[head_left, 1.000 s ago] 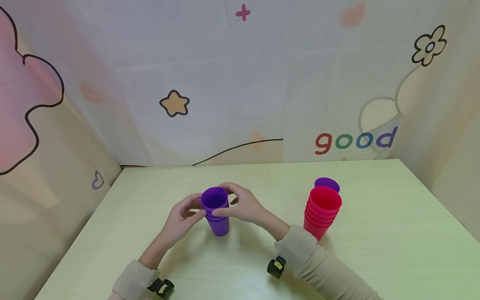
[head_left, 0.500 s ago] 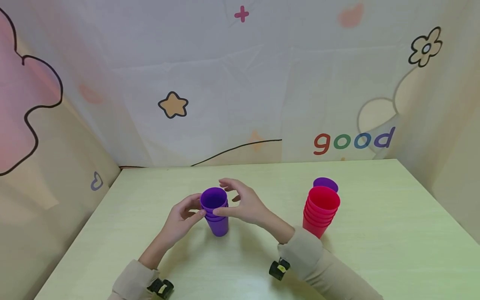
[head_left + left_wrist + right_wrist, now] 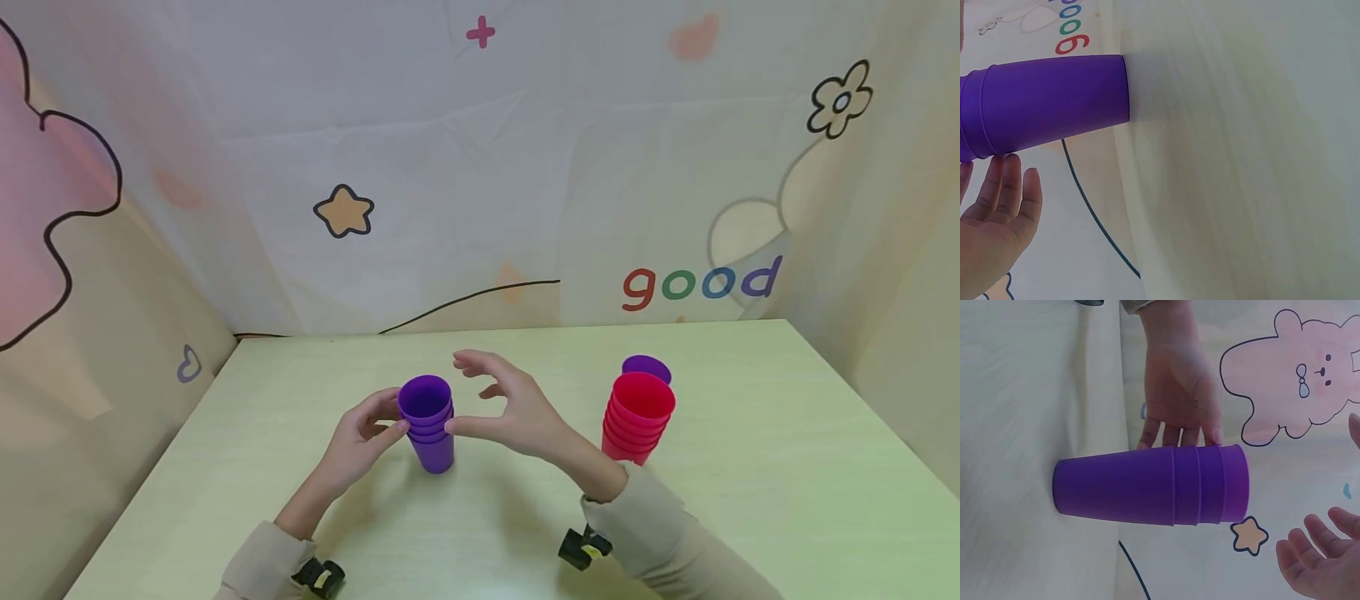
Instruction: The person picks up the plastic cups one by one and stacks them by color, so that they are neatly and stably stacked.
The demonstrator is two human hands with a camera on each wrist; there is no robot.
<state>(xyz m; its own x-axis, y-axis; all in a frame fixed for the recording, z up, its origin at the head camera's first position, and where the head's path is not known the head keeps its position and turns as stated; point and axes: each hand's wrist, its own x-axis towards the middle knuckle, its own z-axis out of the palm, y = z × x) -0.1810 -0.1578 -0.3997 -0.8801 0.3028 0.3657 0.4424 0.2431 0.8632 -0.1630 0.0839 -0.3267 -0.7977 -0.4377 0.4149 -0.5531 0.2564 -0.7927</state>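
Note:
A stack of several purple plastic cups [image 3: 433, 454] stands upright on the pale table, left of the middle in the head view. My left hand [image 3: 356, 448] holds it from the left, thumb in front and fingers round the far side. In the right wrist view the left hand's fingertips touch the purple stack [image 3: 1119, 487] near its upper rims. My right hand [image 3: 517, 417] is just right of the stack, fingers spread and holding nothing. The right wrist view shows the right hand [image 3: 1319, 565] apart from the cups.
To the right stands a stack of red cups [image 3: 637, 429]. A purple cup [image 3: 647, 365] is right behind it, mostly hidden. The table [image 3: 750, 433] meets a printed cloth backdrop [image 3: 450, 183] at the back. Similar cloth hangs at both sides.
My right hand has let go of the purple cups, its fingers opening wider, and drawn back to the right and slightly upward. The left hand stays on the stack, which has not moved.

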